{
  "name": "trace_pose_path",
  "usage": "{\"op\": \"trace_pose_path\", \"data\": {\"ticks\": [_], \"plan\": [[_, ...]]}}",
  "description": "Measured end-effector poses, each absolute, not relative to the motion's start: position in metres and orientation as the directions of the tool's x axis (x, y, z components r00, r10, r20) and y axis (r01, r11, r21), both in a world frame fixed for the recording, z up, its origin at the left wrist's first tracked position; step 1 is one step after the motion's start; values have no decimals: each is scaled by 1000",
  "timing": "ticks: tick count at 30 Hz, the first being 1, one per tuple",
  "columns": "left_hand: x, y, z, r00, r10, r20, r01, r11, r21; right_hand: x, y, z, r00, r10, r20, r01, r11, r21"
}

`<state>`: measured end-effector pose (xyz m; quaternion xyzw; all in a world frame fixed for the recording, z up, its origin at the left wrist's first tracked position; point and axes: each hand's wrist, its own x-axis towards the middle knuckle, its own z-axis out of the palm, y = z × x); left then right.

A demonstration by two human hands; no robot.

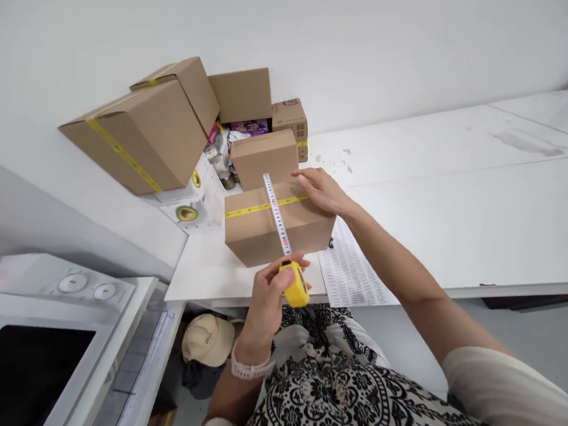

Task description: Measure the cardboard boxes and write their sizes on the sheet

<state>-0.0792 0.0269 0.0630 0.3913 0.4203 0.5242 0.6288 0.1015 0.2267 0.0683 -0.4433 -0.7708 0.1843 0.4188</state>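
Observation:
A cardboard box point(250, 226) with a yellow tape strip across its top sits near the table's front edge. In my left hand point(267, 298), the fingers are closed around a yellow tape measure point(296, 291), held just in front of the box. Its white blade point(277, 217) runs out across the top of the box toward the back edge. My right hand point(323, 190) rests on the right back part of the box top, fingers stretched out. Directly behind stands a smaller cardboard box point(266, 158).
Larger cardboard boxes point(155, 131) are stacked at the back left on white avocado-print boxes point(201, 211). A printed sheet point(352, 267) lies right of the measured box on the white table point(466, 222). A white microwave point(37, 357) stands left; a beige cap point(208, 341) lies below.

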Motion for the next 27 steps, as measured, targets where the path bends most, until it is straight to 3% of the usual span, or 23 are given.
{"op": "trace_pose_path", "data": {"ticks": [7,20,23,27], "plan": [[-74,44,64,84,982,-168,-343,187,921,75,273,73,-491,832,259,616,542,-572],[-76,40,64,114,974,-198,-332,225,916,62,272,76,-498,860,106,787,500,-362],[-75,38,61,124,972,-198,-336,229,914,62,271,77,-496,864,83,784,487,-384],[-72,31,58,137,972,-193,-334,229,914,64,269,81,-473,879,63,741,435,-511]]}}
